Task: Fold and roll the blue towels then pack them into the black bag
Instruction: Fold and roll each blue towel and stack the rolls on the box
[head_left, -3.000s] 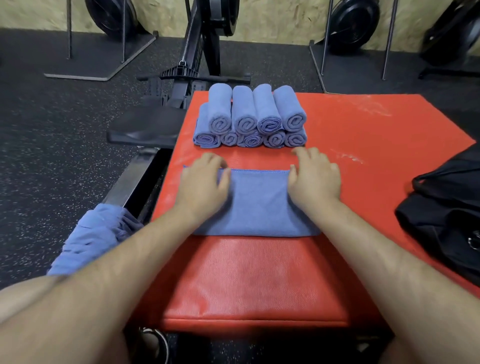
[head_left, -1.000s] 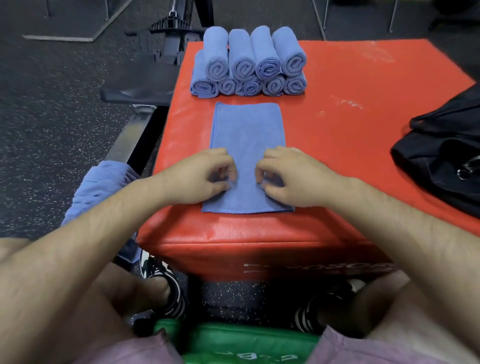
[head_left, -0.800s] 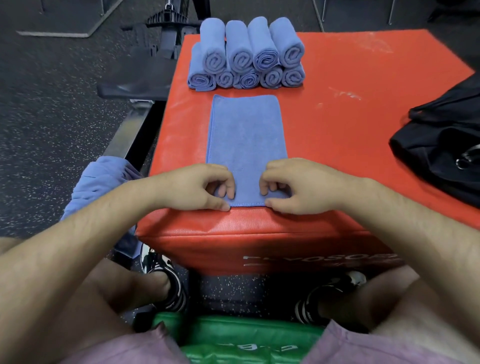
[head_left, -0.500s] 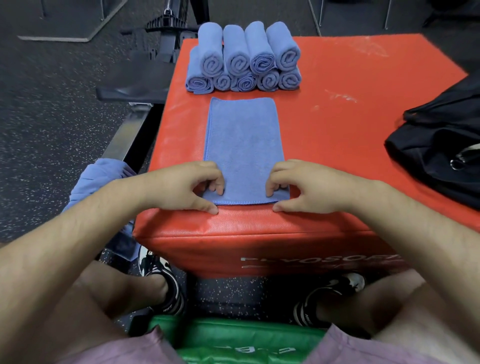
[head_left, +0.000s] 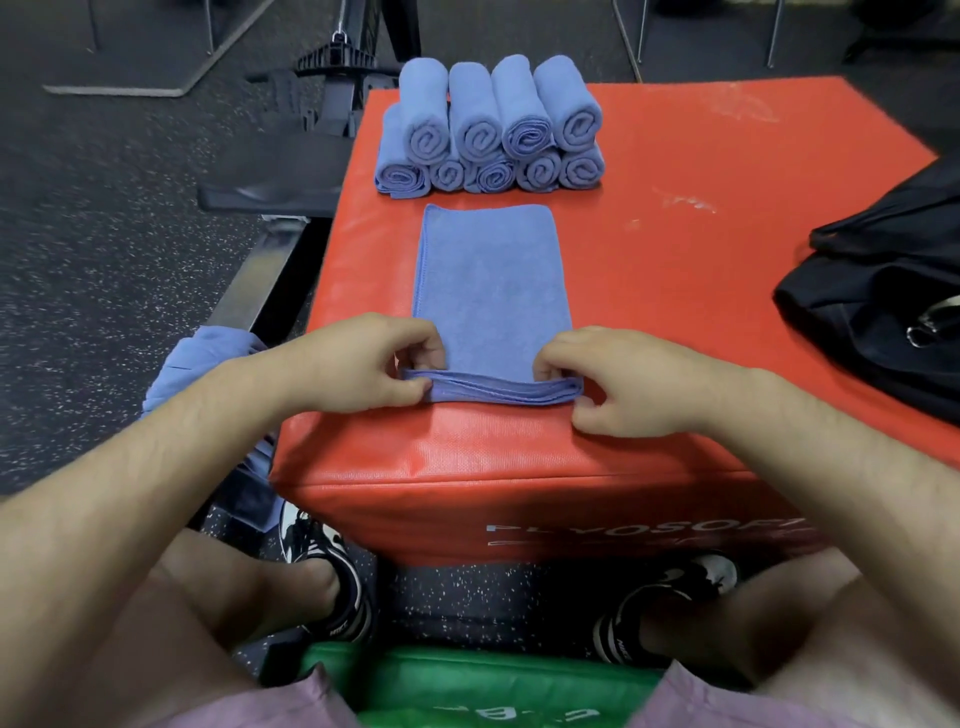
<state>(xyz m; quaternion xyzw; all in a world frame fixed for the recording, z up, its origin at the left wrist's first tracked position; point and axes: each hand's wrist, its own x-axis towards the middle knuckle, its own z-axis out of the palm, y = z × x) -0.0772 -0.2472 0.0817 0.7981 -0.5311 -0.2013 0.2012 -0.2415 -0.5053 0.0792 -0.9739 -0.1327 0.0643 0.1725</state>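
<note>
Both hands start a roll at the folded blue towel's near edge.
The left hand and right hand each pinch a near corner between curled fingers, with the edge turned up on the red surface. The rolled towels are stacked at the far end, and the black bag lies to the right. White lettering on the front reads "PLYOSOF".

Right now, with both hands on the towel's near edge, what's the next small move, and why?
Probably roll the edge forward, toward the rolled stack. The left hand and right hand pinch the near corners of the towel, the edge is already lifted into a first curl, and the rest lies flat ahead.
</note>
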